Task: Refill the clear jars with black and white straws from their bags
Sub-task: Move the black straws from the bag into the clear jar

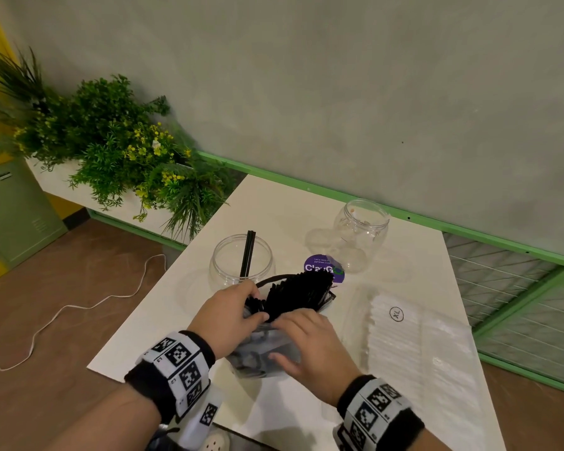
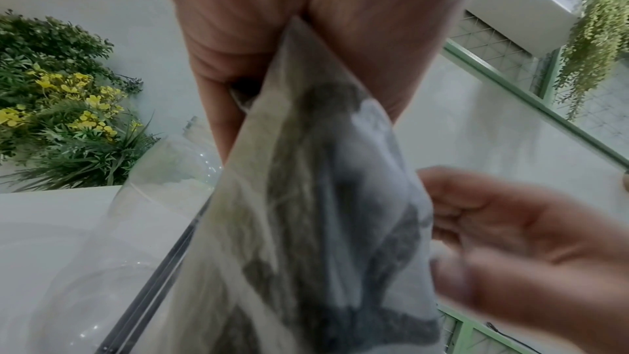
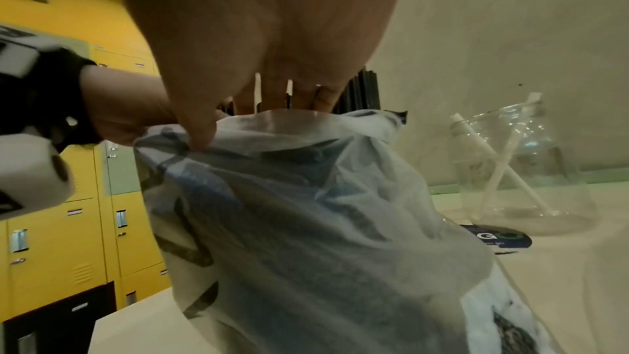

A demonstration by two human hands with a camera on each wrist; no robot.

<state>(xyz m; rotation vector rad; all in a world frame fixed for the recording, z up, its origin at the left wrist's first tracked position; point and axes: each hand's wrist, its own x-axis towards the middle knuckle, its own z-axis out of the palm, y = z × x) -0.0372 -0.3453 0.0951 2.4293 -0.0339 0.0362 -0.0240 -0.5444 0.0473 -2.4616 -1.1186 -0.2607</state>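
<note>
A translucent bag [image 1: 264, 349] of black straws [image 1: 293, 291] stands tilted on the white table [image 1: 183, 307], straw ends sticking out of its mouth. My left hand [image 1: 258, 304] grips the bag's left side near the mouth. My right hand [image 1: 280, 338] curls round its right side, thumb [image 3: 201, 133] on the crumpled rim. A wide clear jar [image 1: 241, 258] just behind holds two black straws [image 1: 248, 252]. A second clear jar [image 1: 362, 232] at the back right holds a few white straws [image 3: 493, 171]. A bag of white straws [image 1: 404, 336] lies flat to the right.
A purple round sticker [image 1: 323, 268] lies between the jars. Green plants [image 1: 118, 144] stand off the table's far left corner; a green rail and mesh [image 1: 502, 281] run along the right. A white cable [image 1: 79, 307] trails on the floor at left.
</note>
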